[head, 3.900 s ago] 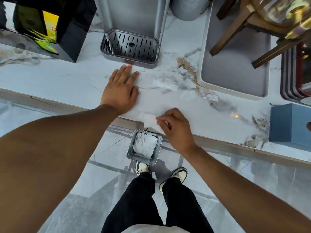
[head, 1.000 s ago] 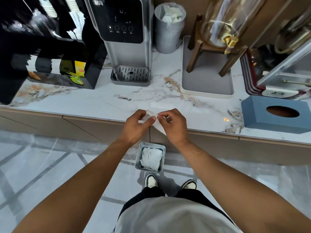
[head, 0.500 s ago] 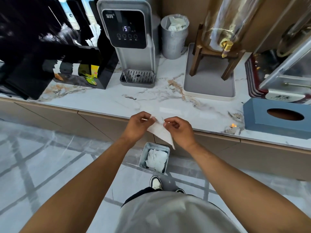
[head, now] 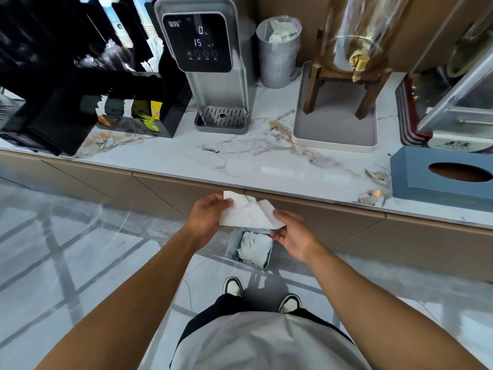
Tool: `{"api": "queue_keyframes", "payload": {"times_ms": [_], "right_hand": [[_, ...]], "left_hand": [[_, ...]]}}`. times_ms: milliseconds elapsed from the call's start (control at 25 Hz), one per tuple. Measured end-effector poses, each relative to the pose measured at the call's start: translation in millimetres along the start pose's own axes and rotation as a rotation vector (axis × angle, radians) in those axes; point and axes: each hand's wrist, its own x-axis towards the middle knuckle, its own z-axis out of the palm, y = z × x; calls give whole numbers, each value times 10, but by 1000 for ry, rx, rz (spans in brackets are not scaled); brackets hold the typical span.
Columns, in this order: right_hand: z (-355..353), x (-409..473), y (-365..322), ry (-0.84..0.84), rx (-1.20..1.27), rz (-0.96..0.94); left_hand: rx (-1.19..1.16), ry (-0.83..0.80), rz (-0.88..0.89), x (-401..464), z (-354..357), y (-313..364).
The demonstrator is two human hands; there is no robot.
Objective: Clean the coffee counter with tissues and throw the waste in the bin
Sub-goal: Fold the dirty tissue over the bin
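Observation:
A crumpled white tissue [head: 248, 212] hangs in front of the counter edge, directly above a small square metal bin [head: 232, 251] on the floor. My left hand [head: 206, 217] grips the tissue's left side. My right hand [head: 292, 235] is at its right corner, palm turned up, fingertips pinching the edge. White used tissues [head: 253, 249] fill the bin. The marble counter [head: 240, 161] stretches across the view behind my hands.
On the counter stand a grey water dispenser [head: 213, 70], a grey cylindrical bin [head: 277, 57] holding tissues, a glass drink jar on a wooden stand in a tray [head: 333, 134], a blue tissue box [head: 440, 174], and a black organiser [head: 120, 102]. My shoes [head: 233, 287] are behind the floor bin.
I have stepped back from the counter. Both hands lifted the tissue off the counter edge and brought it down over the floor bin; my right hand has opened more.

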Motion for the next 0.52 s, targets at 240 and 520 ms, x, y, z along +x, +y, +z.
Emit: {"api": "queue_keyframes", "payload": {"times_ms": [240, 520], "right_hand": [[186, 132, 184, 154, -163, -107], [476, 436, 715, 479, -346, -159]], "left_hand": [[192, 115, -25, 363, -433, -181], [526, 132, -2, 815, -1107, -476]]}}
